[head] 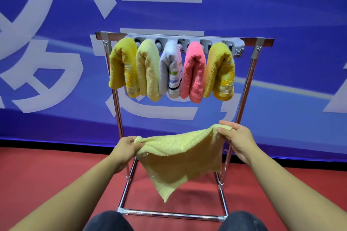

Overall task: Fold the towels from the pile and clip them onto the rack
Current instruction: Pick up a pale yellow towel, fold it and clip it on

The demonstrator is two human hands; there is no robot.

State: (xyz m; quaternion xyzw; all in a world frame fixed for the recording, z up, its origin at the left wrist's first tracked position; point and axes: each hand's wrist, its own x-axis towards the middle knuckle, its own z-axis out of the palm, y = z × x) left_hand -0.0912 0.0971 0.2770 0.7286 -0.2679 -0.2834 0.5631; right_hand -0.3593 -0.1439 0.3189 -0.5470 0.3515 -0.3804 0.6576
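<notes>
Head camera looks down on two bare hands holding a pale yellow towel (178, 157) spread in the air before a metal rack (120, 118). Left hand (125, 146) pinches one top corner, right hand (234, 137) grips the other, and the loose corner hangs down between them. Five folded towels (171, 69) hang clipped along the rack's grey clip bar (238, 46).
</notes>
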